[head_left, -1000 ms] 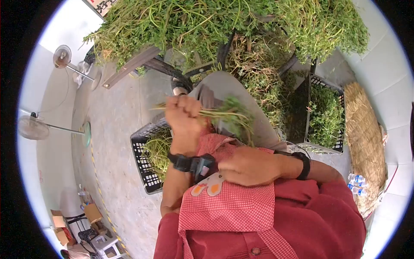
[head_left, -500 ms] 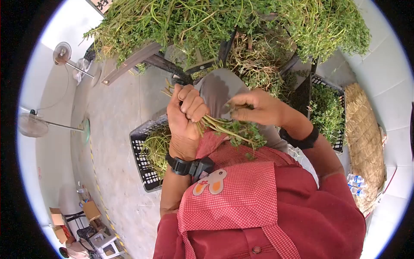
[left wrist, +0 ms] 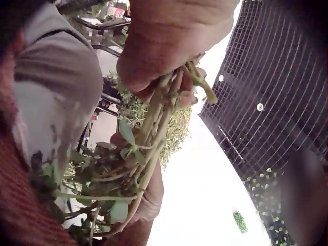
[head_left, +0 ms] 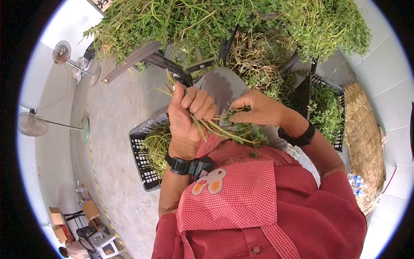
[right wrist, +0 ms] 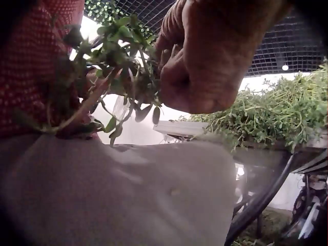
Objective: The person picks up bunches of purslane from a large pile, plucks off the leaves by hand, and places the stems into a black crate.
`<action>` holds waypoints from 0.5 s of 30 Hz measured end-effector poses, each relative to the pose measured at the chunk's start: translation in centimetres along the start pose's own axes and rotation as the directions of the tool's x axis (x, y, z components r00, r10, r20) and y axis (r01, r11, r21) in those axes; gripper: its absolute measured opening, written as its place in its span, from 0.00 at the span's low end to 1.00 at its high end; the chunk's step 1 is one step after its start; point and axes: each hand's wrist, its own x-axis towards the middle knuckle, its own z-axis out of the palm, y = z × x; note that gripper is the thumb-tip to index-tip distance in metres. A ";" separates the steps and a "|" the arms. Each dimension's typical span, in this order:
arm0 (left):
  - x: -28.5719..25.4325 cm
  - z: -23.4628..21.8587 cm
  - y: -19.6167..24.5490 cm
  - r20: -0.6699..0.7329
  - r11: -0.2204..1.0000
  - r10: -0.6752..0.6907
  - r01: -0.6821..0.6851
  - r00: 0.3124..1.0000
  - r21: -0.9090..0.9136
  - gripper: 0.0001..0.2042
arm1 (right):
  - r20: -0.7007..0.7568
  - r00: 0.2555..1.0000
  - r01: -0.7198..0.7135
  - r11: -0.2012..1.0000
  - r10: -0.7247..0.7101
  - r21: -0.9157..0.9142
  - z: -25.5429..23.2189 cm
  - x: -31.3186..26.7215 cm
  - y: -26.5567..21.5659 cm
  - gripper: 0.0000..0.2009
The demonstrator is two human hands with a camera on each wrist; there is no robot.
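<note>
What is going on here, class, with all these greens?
A seated person sorts leafy stems over their lap. The left hand grips a bunch of stems by its stalks, while the right hand pinches at the leafy end. A black crate with more greens sits beside the knee, and a big heap of greens lies ahead.

The right hand [right wrist: 212,61] fills the top of the view, its fingers curled round the leafy end of a bunch of green stems [right wrist: 120,66]. The stems run down and to the left, their pale stalks lying against a red checked apron [right wrist: 36,56]. Small oval leaves hang from the bunch just beside the knuckles. Below, a grey trouser leg [right wrist: 118,195] spreads across the lower frame. Behind the hand is a black mesh crate [right wrist: 287,48]. To the right, a heap of greens [right wrist: 277,115] lies on a table edge above dark curved bars [right wrist: 266,200].
</note>
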 end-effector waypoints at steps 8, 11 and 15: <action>0.5 0.8 -1.4 -0.126 0.997 0.018 -0.009 0.992 0.075 0.23 | -0.127 0.992 -0.022 0.964 -0.012 -0.264 0.6 0.1 0.2 0.14; 0.5 0.5 -1.1 -0.102 0.998 0.017 -0.011 0.995 0.067 0.23 | -0.125 0.990 0.042 0.982 -0.066 -0.186 1.0 0.1 1.0 0.13; 0.5 0.2 -0.8 -0.065 1.000 0.024 -0.023 0.998 0.008 0.23 | 0.120 0.928 -0.371 0.849 0.352 0.375 0.4 -0.2 -0.8 0.12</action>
